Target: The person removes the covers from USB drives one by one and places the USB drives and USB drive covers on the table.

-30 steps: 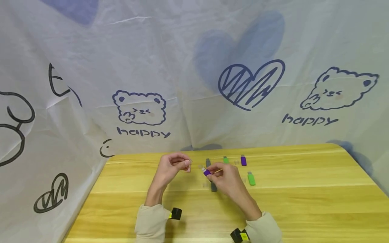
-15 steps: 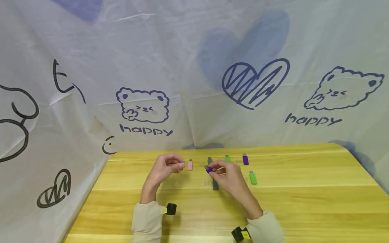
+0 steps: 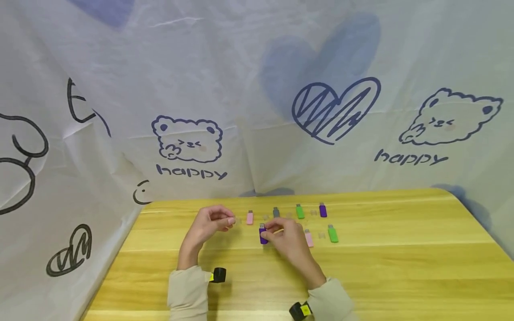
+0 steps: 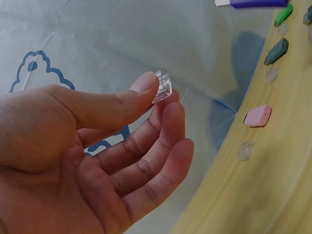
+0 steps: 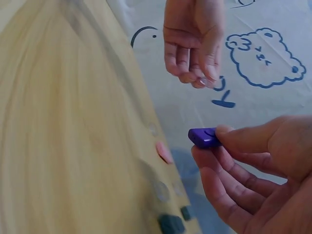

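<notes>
In the head view my left hand (image 3: pixel 210 224) is over the left part of the table. Its thumb and index finger pinch a small clear plastic cap (image 4: pixel 164 87), seen well in the left wrist view; the other fingers curl loosely. My right hand (image 3: pixel 289 236) pinches a purple USB flash drive (image 3: pixel 263 234) between thumb and fingers, its metal plug pointing away from me. In the right wrist view the drive (image 5: pixel 202 137) is raised off the table, with a gap between it and the left hand. A pink flash drive (image 3: pixel 250 217) lies between and behind the hands.
On the wooden table (image 3: pixel 401 258) a back row holds a grey drive (image 3: pixel 275 212), a green drive (image 3: pixel 300 211) and another purple drive (image 3: pixel 323 210). Nearer lie a second pink drive (image 3: pixel 309 239), partly behind the right hand, and a second green one (image 3: pixel 333 233). Several clear caps lie among them.
My left hand has drawn away to the left, uncovering the pink drive. My right hand has moved left and slightly nearer, turning the purple drive so its plug points away.
</notes>
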Motion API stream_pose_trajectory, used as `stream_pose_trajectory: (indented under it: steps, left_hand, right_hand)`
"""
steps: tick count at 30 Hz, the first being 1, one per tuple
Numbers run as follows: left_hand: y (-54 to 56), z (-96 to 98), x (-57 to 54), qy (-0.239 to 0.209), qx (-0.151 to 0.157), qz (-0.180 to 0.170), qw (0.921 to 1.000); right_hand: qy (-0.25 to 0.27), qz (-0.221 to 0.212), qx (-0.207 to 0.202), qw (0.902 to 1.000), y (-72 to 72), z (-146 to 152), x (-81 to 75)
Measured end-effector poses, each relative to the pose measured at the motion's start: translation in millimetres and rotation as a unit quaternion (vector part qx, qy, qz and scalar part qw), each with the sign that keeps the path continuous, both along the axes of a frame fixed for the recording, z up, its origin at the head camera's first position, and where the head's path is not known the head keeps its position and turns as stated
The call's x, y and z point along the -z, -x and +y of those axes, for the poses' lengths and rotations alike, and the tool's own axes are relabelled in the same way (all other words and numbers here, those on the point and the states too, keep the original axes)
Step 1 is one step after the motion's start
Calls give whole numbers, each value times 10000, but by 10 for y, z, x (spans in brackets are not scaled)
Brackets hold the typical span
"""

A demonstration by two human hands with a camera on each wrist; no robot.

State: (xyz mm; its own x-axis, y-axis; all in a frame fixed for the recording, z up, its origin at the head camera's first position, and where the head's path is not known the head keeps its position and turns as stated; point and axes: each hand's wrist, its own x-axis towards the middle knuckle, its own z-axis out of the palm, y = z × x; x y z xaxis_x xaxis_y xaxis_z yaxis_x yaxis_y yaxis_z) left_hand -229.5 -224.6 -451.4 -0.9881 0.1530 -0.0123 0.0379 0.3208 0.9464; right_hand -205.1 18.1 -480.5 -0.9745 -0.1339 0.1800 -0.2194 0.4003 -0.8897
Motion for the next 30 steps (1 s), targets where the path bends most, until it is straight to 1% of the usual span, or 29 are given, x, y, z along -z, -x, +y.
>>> stream_pose_trajectory:
  steps: [3, 7, 10, 15, 18, 22, 26, 30]
  left_hand:
    - [3, -14, 18, 61, -17, -80, 9999]
    - [-6, -43, 27, 134, -45, -99, 9999]
    - [-29, -62, 25, 170, -49, -154, 9997]
    - [-44, -84, 43, 198, -37, -247, 9995]
    - [-35, -89, 69, 189, -36, -262, 9995]
    - [-22, -92, 96, 220, -101, -338, 9991]
    - [-19, -94, 116, 319, -145, -429, 9985]
    - [-11, -97, 131, 427, -185, -445, 9979]
  right_hand:
    - [-96, -12, 195, 9998, 24, -97, 70]
    - [-255, -44, 442, 9987, 49, -224, 139]
    - [-401, 84, 539, 9977, 54, -308, 180]
    - [-690, 279, 502, 9960, 37, -422, 229]
    - [-881, 315, 443, 9946, 16, -472, 252]
    - [-1113, 501, 447, 9915, -9, -520, 275]
    - [-1392, 706, 466, 9866, -29, -544, 269]
    - [-1586, 760, 470, 9833, -48, -554, 243]
